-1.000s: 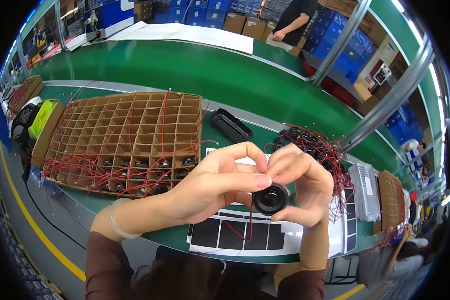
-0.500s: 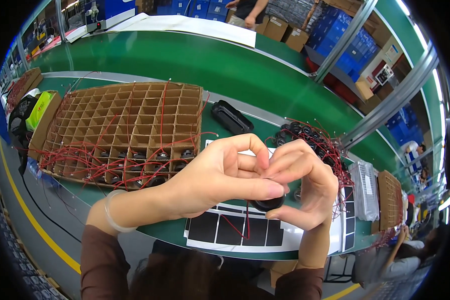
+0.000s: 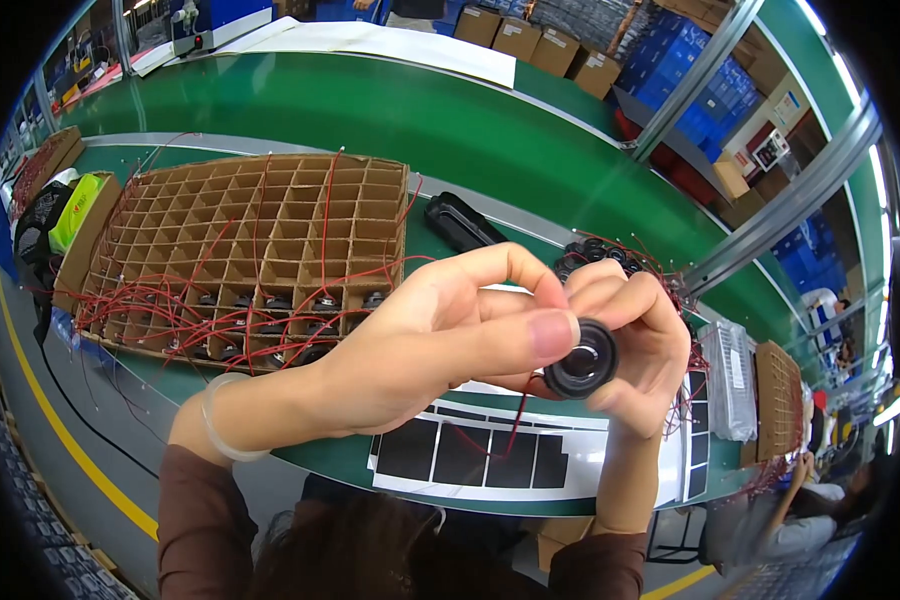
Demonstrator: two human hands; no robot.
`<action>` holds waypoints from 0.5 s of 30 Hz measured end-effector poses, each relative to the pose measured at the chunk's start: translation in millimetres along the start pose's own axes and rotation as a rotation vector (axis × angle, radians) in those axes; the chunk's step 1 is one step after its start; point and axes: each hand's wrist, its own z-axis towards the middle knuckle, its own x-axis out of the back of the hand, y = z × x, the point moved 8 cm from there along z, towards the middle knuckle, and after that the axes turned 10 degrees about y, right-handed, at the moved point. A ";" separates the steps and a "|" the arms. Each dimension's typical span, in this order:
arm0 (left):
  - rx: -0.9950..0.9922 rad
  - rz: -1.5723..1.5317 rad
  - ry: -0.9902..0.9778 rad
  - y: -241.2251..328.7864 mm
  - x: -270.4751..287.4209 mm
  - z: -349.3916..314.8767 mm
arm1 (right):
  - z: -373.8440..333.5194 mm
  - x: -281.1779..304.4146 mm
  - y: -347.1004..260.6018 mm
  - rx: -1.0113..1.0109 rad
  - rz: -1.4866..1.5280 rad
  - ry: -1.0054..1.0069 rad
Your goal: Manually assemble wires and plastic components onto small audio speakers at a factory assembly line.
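Left hand (image 3: 415, 345) and right hand (image 3: 654, 345) clamp one speaker (image 3: 584, 362), seemingly mid-adjustment; next move likely needs care with its red wire (image 3: 519, 415), at eight o'clock.

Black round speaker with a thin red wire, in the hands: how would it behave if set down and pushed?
The black round speaker likely feels stiff: it shows no bend against the left hand. It may roll on edge, given its circular outline. Its thin red wire looks floppy and could snag, as it hangs in a loose curve.
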 end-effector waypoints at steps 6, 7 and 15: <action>-0.370 0.486 -0.120 23.2 -14.2 -6.7 | -1.0 2.2 2.7 -0.005 0.081 -0.003; -0.434 0.509 -0.097 24.6 -13.9 -7.2 | -0.9 0.7 2.8 -0.018 0.070 -0.007; -0.487 0.438 -0.095 24.1 -14.6 -8.4 | -2.4 1.1 3.7 -0.015 0.154 -0.002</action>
